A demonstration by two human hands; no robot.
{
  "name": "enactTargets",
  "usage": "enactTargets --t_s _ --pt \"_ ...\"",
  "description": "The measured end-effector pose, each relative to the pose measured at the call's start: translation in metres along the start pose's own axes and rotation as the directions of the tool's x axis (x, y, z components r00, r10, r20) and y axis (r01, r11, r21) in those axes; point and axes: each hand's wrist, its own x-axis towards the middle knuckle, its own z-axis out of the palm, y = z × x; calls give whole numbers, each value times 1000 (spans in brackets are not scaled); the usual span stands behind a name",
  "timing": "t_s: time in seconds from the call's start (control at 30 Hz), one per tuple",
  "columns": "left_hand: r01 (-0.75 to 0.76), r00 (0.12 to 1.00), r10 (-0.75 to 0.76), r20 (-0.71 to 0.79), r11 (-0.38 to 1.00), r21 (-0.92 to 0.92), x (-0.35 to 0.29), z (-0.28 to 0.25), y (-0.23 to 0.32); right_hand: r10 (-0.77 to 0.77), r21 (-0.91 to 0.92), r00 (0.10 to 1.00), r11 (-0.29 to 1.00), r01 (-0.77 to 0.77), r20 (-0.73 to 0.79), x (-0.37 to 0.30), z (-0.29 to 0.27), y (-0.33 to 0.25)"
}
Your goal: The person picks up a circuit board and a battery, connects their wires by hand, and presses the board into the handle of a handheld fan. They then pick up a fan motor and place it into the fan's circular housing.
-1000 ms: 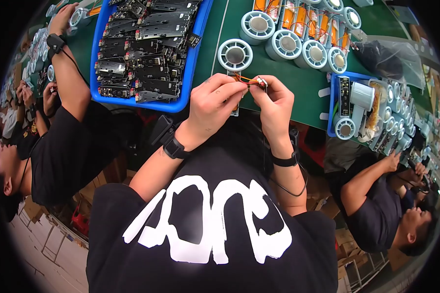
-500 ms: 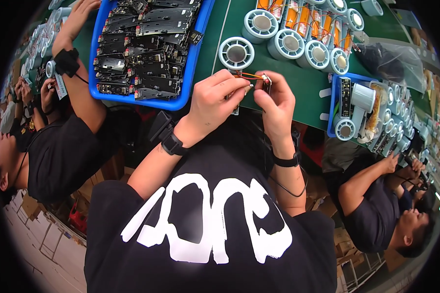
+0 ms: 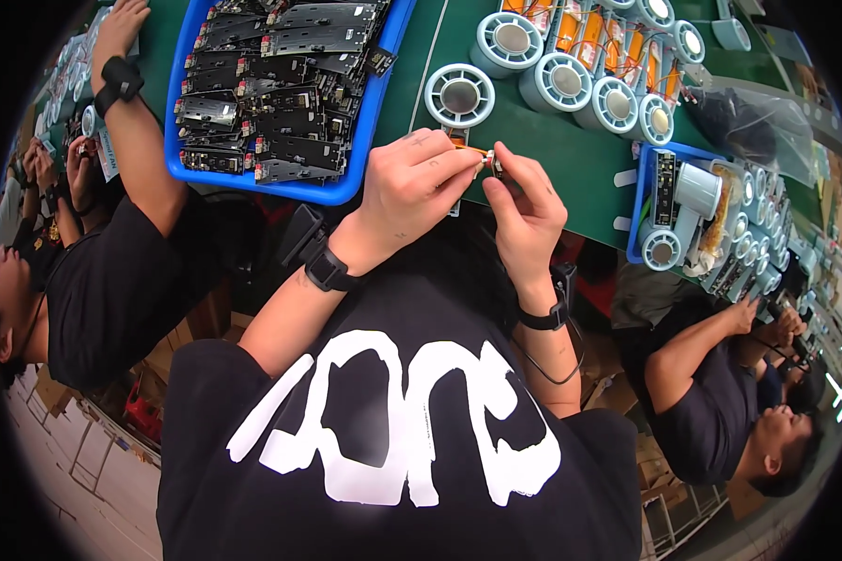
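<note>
Orange wire [image 3: 473, 149] — could pull loose if tugged. Small metallic component [image 3: 494, 165] — between the fingertips, near the spoked fan [image 3: 459, 95]; left hand [image 3: 410, 190] pinching its left end, right hand [image 3: 530, 220] thumb and forefinger slightly parted around it, grip unclear. Wire slender; fan round, pale-blue plastic, metallic-centred

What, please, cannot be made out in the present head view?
Head view:
- small part: too small to identify, between left hand and right hand
- round-headed light-blue device: section below its grille, hidden by left hand
- blue tray: far end, cut off by top edge
- plastic bag: contents, obscured by creased plastic
</note>
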Motion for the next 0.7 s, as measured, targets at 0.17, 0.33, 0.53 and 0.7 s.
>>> enactTargets --t_s 0.17,0.33,0.53,0.7 --pt "20 1000 -20 20 1000 -11 1 -2 2 -51 -91 998 994 52 22 2 -4 2" --pt "96 992 -92 87 995 -40 6 -7 2 -95 -146 994 984 101 46 6 -5 6" --pt "174 982 -169 87 983 -54 8 -7 7 -50 -165 997 984 60 63 10 -6 -2" --pt "64 997 -66 34 996 55 5 -3 9 38 -235 999 972 -31 27 5 -5 -12"
